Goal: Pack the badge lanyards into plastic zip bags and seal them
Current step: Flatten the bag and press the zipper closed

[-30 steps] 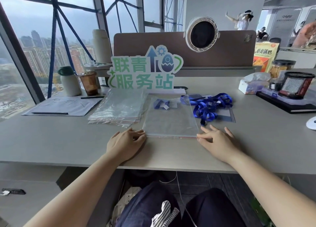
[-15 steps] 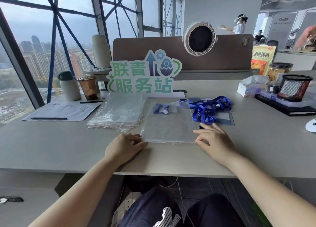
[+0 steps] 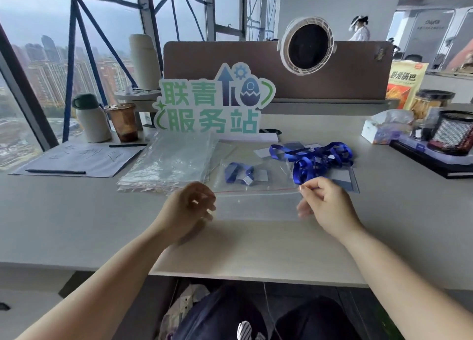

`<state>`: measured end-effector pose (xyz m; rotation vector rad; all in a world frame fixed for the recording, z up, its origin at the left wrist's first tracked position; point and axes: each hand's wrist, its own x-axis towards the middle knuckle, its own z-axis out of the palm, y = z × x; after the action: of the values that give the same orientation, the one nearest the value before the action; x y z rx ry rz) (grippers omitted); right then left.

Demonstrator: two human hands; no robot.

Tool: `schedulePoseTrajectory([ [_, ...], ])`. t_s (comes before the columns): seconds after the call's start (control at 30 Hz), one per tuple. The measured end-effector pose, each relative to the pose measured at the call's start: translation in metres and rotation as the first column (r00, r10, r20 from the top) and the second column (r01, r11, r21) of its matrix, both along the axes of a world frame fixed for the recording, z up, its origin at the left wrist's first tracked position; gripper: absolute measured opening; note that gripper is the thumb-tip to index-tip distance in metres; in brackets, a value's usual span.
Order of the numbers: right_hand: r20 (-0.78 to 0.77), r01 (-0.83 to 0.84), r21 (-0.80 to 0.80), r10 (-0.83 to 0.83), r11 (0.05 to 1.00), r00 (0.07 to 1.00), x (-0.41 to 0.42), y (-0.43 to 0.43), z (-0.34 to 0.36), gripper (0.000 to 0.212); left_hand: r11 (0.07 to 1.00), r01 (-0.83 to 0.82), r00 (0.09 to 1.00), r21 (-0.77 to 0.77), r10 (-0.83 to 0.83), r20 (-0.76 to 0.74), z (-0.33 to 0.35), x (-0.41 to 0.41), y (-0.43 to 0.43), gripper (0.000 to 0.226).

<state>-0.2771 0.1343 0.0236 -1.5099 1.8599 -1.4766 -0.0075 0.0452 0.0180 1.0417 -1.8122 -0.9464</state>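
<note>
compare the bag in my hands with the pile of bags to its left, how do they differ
The held zip bag is one bag, its edge raised between the left hand and right hand; the stack of bags lies flat, untouched. The held zip bag shows a folded blue lanyard inside; the stack of bags looks empty. Both are clear plastic with a red zip line.

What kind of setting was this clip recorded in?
Most likely an open-plan office high up in a tower: a desk backed by a brown divider panel, tall windows overlooking city high-rises, and a mesh pen holder among the desk clutter.
</note>
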Motion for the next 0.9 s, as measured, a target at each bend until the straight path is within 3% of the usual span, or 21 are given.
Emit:
schedulePoseTrajectory([
  [0.03, -0.025, 0.039, 0.033, -0.038, 0.999, 0.999, 0.000, -0.006, -0.002, 0.013, 0.999, -0.033, 0.998, -0.013, 0.033, 0.046, -0.001, -0.003, -0.005, 0.015],
  [0.13, -0.288, 0.185, 0.117, -0.145, 0.976, 0.947, -0.005, -0.025, -0.004, 0.016, 0.987, -0.126, 0.963, -0.103, 0.147, 0.227, -0.001, -0.015, -0.023, 0.012],
  [0.23, -0.485, 0.284, 0.169, -0.171, 0.944, 0.858, -0.009, -0.043, -0.001, 0.013, 0.944, -0.222, 0.830, -0.244, 0.314, 0.461, 0.003, -0.024, -0.039, 0.010],
  [0.33, -0.617, 0.333, 0.224, -0.132, 0.916, 0.776, -0.015, -0.059, -0.006, 0.018, 0.937, -0.194, 0.735, -0.291, 0.335, 0.589, 0.003, -0.030, -0.051, 0.022],
  [0.47, -0.654, 0.274, 0.123, -0.130, 0.954, 0.745, -0.020, -0.062, -0.007, 0.009, 0.905, -0.067, 0.695, -0.419, 0.344, 0.632, 0.001, -0.029, -0.059, 0.036],
  [0.57, -0.603, -0.019, 0.132, 0.096, 0.991, 0.792, -0.025, -0.060, -0.005, 0.003, 0.864, 0.170, 0.710, -0.474, 0.226, 0.667, -0.001, -0.022, -0.068, 0.024],
  [0.6, -0.558, -0.106, 0.174, 0.187, 0.979, 0.809, -0.027, -0.059, -0.006, 0.004, 0.872, 0.213, 0.696, -0.441, 0.182, 0.695, -0.003, -0.019, -0.069, 0.034],
  [0.67, -0.500, -0.189, 0.232, 0.284, 0.954, 0.818, -0.032, -0.058, -0.009, 0.013, 0.902, 0.226, 0.687, -0.367, 0.119, 0.716, -0.005, -0.016, -0.070, 0.062],
  [0.8, -0.384, -0.250, 0.427, 0.424, 0.869, 0.820, -0.044, -0.050, -0.011, 0.070, 0.908, 0.317, 0.622, -0.275, 0.020, 0.782, -0.004, -0.007, -0.062, 0.100],
  [0.9, -0.354, -0.279, 0.500, 0.488, 0.819, 0.798, -0.047, -0.044, -0.010, 0.059, 0.943, 0.286, 0.588, -0.173, -0.030, 0.808, 0.001, -0.004, -0.054, 0.105],
])
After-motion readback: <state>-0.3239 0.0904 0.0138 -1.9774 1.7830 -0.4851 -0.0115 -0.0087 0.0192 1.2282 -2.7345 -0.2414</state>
